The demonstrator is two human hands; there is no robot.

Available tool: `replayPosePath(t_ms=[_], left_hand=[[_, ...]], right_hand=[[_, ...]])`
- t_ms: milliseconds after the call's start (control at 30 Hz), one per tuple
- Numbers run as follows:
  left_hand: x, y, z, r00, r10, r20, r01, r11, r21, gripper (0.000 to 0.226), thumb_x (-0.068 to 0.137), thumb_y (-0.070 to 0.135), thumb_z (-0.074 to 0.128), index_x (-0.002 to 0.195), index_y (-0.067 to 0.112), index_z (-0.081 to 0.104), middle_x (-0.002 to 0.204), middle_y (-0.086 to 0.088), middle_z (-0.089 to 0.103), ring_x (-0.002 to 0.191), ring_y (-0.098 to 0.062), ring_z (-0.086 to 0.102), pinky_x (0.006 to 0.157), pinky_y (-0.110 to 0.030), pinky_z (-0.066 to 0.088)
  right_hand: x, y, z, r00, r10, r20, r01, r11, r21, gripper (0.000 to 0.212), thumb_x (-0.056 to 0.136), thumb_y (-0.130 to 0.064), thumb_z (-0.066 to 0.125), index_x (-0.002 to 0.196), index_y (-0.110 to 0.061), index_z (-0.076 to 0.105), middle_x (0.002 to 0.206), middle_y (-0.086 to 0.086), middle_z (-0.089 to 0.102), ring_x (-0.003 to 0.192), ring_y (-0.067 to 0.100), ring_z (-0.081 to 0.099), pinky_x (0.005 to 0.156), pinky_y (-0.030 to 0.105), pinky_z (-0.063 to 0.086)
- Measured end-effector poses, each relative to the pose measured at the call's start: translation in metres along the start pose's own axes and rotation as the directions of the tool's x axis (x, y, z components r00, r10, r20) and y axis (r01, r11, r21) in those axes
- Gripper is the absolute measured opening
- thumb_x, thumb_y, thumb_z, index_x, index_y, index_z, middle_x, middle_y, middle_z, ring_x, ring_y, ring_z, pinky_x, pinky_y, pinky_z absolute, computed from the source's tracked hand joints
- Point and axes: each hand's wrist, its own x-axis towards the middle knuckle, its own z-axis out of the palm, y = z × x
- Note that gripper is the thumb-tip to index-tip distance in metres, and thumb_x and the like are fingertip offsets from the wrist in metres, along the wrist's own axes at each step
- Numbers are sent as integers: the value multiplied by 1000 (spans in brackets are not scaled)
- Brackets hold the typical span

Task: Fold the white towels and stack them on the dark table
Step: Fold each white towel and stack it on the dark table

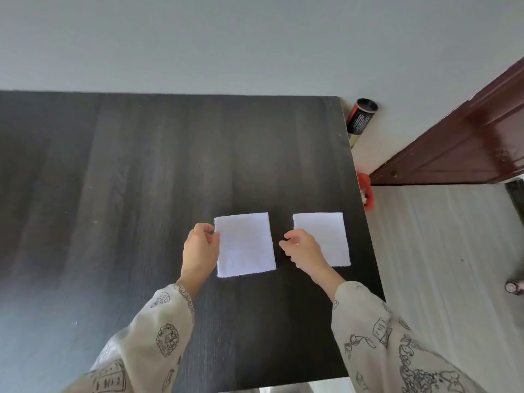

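Pinching the left white towel (pixel 245 245) at its upper-left edge with the left hand (pixel 200 248), right hand (pixel 304 249) loosely curled, holding nothing, between it and the right towel (pixel 326 236), dark table (pixel 127 180) beneath.

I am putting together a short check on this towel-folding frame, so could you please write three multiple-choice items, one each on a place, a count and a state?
1. Where does the black canister stand?
A. on the table
B. on the floor past the table's far right corner
C. between the towels

2. How many white towels lie on the dark table?
A. one
B. two
C. three

3. How do the towels lie?
A. stacked
B. side by side, apart
C. crumpled

Key:
1 B: it stands against the wall beyond the corner.
2 B: a left towel and a right towel.
3 B: dark tabletop shows between them; the left hand pinches the left towel's edge.
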Motion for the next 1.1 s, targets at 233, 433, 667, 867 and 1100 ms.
replayPosePath(t_ms=[233, 433, 667, 867, 1100], left_hand=[[-79, 110, 49, 924, 373, 84, -372, 928, -27, 25, 96, 16, 42, 118, 13, 55, 107, -1, 61, 91, -13, 53, 81, -22, 38], [-211, 228, 164, 686, 665, 295, -681, 729, -61, 26, 95, 17, 44, 118, 11, 57, 108, -4, 64, 100, -21, 59, 83, -24, 41], [-427, 349, 320, 264, 858, 440, -877, 404, -262, 22, 94, 11, 47, 112, 8, 59, 100, -8, 67, 90, -22, 63, 81, -23, 45], [-599, 405, 436, -63, 846, 530, -848, 235, -476, 17, 93, 8, 48, 105, 12, 60, 96, -4, 64, 87, -22, 62, 80, -31, 50], [-742, 452, 596, -276, 749, 602, -790, 180, -586, 16, 93, 13, 49, 100, 26, 57, 102, 4, 62, 91, -16, 61, 77, -20, 46]], right_hand=[[-70, 59, -108, 988, -84, -129, 109, 972, 207, 27, 95, -28, 50, 119, -16, 53, 116, 1, 58, 100, 16, 60, 89, 28, 50], [-191, 181, -251, 907, -55, -416, 238, 885, 400, 11, 95, -18, 50, 100, -14, 59, 89, 4, 65, 76, 12, 61, 66, 16, 47], [-357, 366, -393, 696, 145, -703, 337, 798, 499, 14, 94, -20, 52, 101, -11, 60, 83, 0, 65, 73, 15, 61, 66, 24, 46], [-480, 511, -471, 459, 361, -812, 418, 718, 556, 19, 95, -15, 50, 110, -7, 59, 85, 3, 65, 72, 14, 60, 65, 22, 47], [-566, 666, -551, 259, 506, -823, 464, 682, 565, 20, 95, -15, 50, 112, -8, 58, 87, 3, 66, 73, 13, 60, 64, 20, 48]])
